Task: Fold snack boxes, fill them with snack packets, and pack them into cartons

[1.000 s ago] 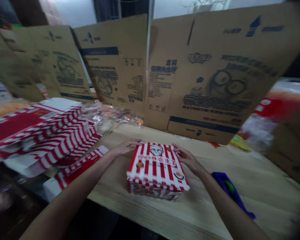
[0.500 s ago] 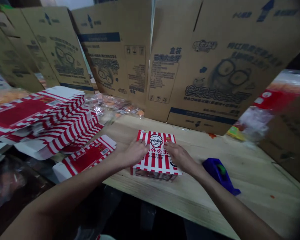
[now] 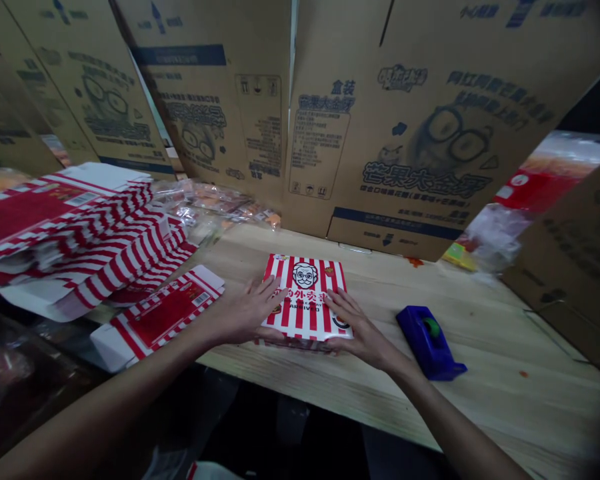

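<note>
A red-and-white striped snack box [image 3: 307, 320] with a cartoon face on its lid sits on the wooden table. Its lid lies flat over the top. My left hand [image 3: 245, 312] rests on the lid's left edge, fingers stretched out, thumb along the front edge. Across from it, my right hand [image 3: 357, 330] lies on the right edge with fingers spread flat and its thumb also at the front. To the right stands a blue tape dispenser [image 3: 430, 343] with a green core.
A pile of folded striped boxes [image 3: 125, 247] fills the left, with a single flat one [image 3: 165, 310] in front. Behind stand tall cardboard cartons [image 3: 405, 147]. Clear packets [image 3: 220, 200] lie by the cartons. A red-and-clear plastic bag [image 3: 535, 187] is at right.
My fingers were bent on top of the lid. Now they are stretched out at its two sides, thumbs at the front. The view has shifted slightly.
</note>
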Motion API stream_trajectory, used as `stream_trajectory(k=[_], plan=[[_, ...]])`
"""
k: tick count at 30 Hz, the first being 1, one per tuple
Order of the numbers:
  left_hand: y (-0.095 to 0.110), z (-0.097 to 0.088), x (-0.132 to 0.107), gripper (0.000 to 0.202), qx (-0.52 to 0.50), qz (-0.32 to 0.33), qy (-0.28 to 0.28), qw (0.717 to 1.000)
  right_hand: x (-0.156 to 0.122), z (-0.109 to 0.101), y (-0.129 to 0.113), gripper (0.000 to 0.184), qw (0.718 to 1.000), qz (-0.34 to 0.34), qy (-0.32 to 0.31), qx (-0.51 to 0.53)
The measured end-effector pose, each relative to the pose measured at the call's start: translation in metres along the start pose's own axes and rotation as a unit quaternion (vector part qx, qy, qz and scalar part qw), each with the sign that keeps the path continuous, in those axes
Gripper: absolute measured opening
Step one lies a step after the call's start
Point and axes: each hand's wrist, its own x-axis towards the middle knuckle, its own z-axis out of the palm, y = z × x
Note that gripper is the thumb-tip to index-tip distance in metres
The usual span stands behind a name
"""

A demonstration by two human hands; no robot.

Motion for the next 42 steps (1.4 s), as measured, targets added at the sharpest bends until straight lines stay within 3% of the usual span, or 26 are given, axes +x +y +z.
stream_trajectory(k=[10, 15, 18, 23, 26, 29, 36, 39, 42], plan=[[0.024, 0.001, -0.004, 0.061, 0.139, 0.005, 0.094, 0.986, -0.003, 0.009, -0.004, 0.074, 0.978, -0.079, 0.078, -0.175], [0.006, 0.007, -0.004, 0.05, 0.084, 0.048, 0.147, 0.984, 0.0, 0.0, -0.005, 0.062, 0.975, -0.118, 0.086, -0.168], [0.001, 0.004, -0.002, 0.044, 0.069, 0.057, 0.143, 0.986, 0.004, -0.015, -0.008, 0.052, 0.981, -0.117, 0.065, -0.143], [0.021, -0.007, -0.004, 0.045, 0.096, -0.004, 0.118, 0.988, 0.015, -0.04, -0.017, 0.045, 0.982, -0.142, 0.031, -0.121], [0.028, -0.009, -0.006, 0.048, 0.113, -0.007, 0.104, 0.988, 0.019, -0.047, -0.019, 0.045, 0.98, -0.164, 0.016, -0.114], [0.024, -0.006, -0.009, 0.049, 0.126, 0.005, 0.089, 0.988, 0.016, -0.042, -0.015, 0.046, 0.982, -0.149, 0.015, -0.113], [0.014, -0.004, -0.01, 0.067, 0.14, 0.062, 0.111, 0.982, -0.002, 0.0, -0.01, 0.047, 0.991, -0.082, 0.084, -0.064], [0.015, -0.005, -0.01, 0.061, 0.136, 0.063, 0.11, 0.983, -0.004, 0.005, -0.014, 0.046, 0.99, -0.082, 0.106, -0.044], [0.015, -0.002, -0.011, 0.06, 0.121, 0.065, 0.119, 0.983, -0.003, 0.002, -0.017, 0.045, 0.992, -0.092, 0.081, -0.041]])
